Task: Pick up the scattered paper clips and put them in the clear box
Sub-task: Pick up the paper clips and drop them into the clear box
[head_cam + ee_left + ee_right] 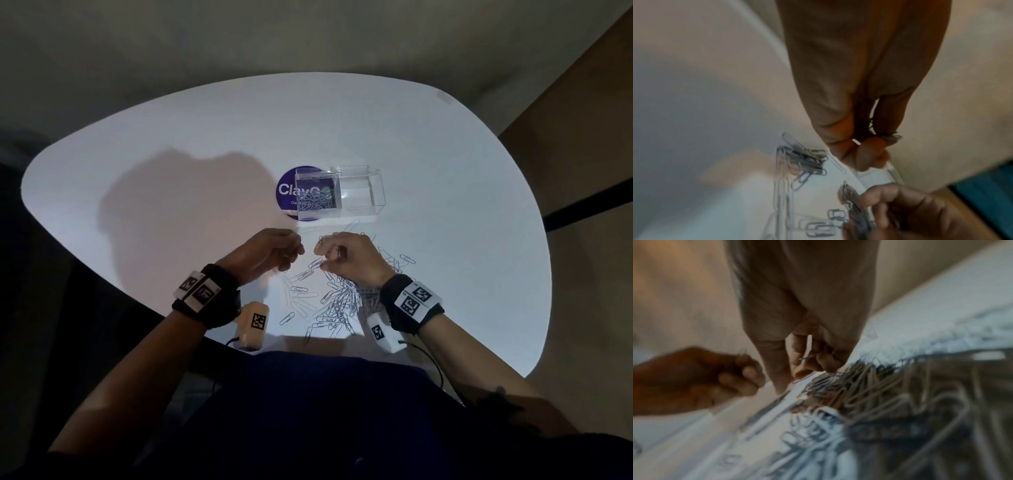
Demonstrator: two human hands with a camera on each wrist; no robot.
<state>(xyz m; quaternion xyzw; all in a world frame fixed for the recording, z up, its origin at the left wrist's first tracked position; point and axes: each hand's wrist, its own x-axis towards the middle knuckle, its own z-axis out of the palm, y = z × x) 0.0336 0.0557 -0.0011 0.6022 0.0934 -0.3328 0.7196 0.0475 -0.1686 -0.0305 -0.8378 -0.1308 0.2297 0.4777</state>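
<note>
Several silver paper clips [334,303] lie scattered on the white table [171,144] near its front edge. The clear box [339,193] stands beyond them, open, with a heap of clips in its left part. My left hand [279,248] hovers just above the table with its fingers curled round a few clips [888,136]. My right hand [334,248] is close beside it, fingers curled, pinching clips [807,356] over the pile [869,386]. Both hands are a short way in front of the box.
A round dark blue sticker [291,195] lies under the box's left end. A single clip [310,229] rests just in front of the box. The table's front edge runs close to my body, and the floor lies beyond the far edge.
</note>
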